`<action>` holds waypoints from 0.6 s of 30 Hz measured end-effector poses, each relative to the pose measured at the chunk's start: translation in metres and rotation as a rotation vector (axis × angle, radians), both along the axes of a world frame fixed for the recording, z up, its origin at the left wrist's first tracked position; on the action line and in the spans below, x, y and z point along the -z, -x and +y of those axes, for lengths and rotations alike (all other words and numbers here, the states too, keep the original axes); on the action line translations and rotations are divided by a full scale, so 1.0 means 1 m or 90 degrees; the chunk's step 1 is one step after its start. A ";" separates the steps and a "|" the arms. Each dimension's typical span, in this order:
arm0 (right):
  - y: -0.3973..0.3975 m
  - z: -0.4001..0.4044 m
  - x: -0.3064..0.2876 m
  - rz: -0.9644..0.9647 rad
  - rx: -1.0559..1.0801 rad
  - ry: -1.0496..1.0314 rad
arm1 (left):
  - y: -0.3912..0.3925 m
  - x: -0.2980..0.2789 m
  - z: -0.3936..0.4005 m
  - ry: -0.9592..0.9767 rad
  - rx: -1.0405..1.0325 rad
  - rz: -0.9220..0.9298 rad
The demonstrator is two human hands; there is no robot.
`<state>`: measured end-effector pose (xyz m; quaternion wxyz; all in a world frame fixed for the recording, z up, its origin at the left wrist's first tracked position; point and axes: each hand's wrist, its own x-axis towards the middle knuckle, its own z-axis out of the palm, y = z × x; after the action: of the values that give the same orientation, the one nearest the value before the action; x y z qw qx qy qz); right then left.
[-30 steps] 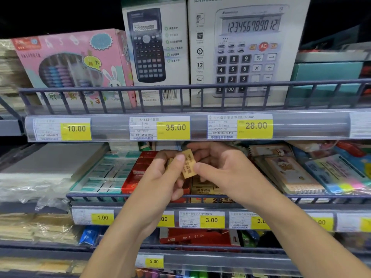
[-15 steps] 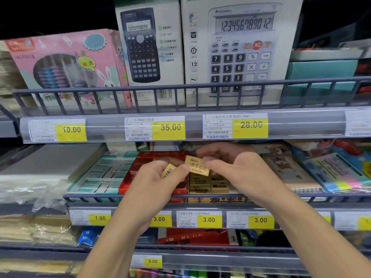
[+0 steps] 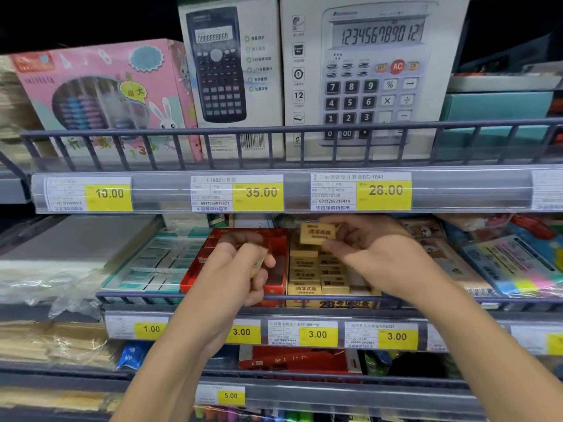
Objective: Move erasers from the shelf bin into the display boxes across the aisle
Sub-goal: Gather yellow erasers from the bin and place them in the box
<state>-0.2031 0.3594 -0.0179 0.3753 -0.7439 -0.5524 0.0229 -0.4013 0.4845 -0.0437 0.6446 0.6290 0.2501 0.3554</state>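
**Both hands at the eraser shelf, a yellow eraser in each**

Plenty to read up top: above the hands, the price strip (image 3: 274,190) carries yellow tags, 10.00, 35.00 and 28.00, the last under a label ending EC-1841. Behind the rail stand a big calculator box (image 3: 371,71) showing 123456789012 with a red AC key, a scientific calculator box (image 3: 228,71), and a pink rabbit box (image 3: 100,95). Below the wrists the lower tags (image 3: 316,334) read 1.00, 3.00, 3.00, 3.00, and one lower down says 5.00.

Now the grip. The right hand (image 3: 374,257) pinches a yellow eraser (image 3: 317,233) between thumb and fingertips, lifted just above the stock, printed face toward the camera; the characters are too small to read surely. The left hand (image 3: 234,269) is curled closed around a second yellow eraser (image 3: 259,264), only its edge peeking out by the thumb.

Directly under the right hand sits the yellow eraser box (image 3: 323,281), rows of wrapped yellow erasers inside, "2B" on its front lip. Behind the left hand's fingers is a red box (image 3: 274,254); its contents are not clear. Further left of that hand, a teal tray (image 3: 152,263) is packed with white-and-teal erasers. Right of the right hand lie notepads (image 3: 451,257) and a pack with bright colour tabs (image 3: 524,269).
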 end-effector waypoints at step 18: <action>-0.008 0.052 0.018 -0.098 -0.020 0.173 | 0.017 -0.003 0.002 -0.049 0.008 -0.074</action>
<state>-0.1956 0.4118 -0.0362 0.2275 -0.7786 -0.5830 0.0460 -0.4184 0.4868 -0.0405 0.6354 0.6336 0.1944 0.3964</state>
